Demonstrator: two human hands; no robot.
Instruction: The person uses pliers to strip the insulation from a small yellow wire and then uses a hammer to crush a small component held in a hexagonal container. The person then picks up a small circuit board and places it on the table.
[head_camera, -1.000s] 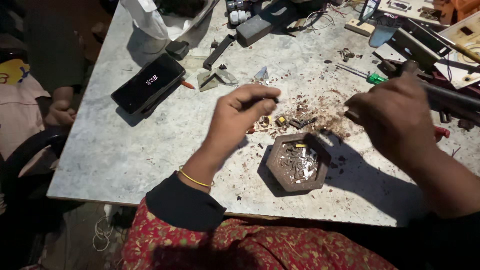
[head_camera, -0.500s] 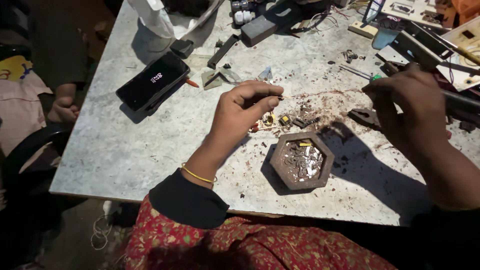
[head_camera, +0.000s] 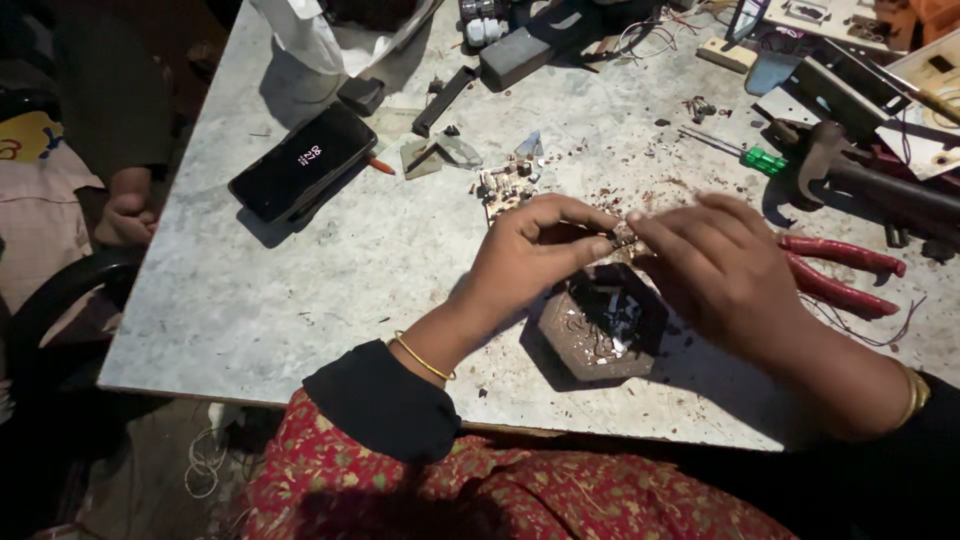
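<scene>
Hard overhead light on the marble table, deep shadows, dim murky edges.

I see my left hand bare below a thin gold bangle and a black sleeve cuff, my right hand wearing a matching gold bangle toward four o'clock, and red floral-patterned cloth across my lap at six o'clock.

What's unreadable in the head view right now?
- Small part pinched between left hand and right hand: too small, fingertips cover it.
- Tray contents: shaded by both hands, bits too small to identify.
- Hammer: handle cut off by the right edge.
- Top-edge clutter: cropped, dark.
</scene>
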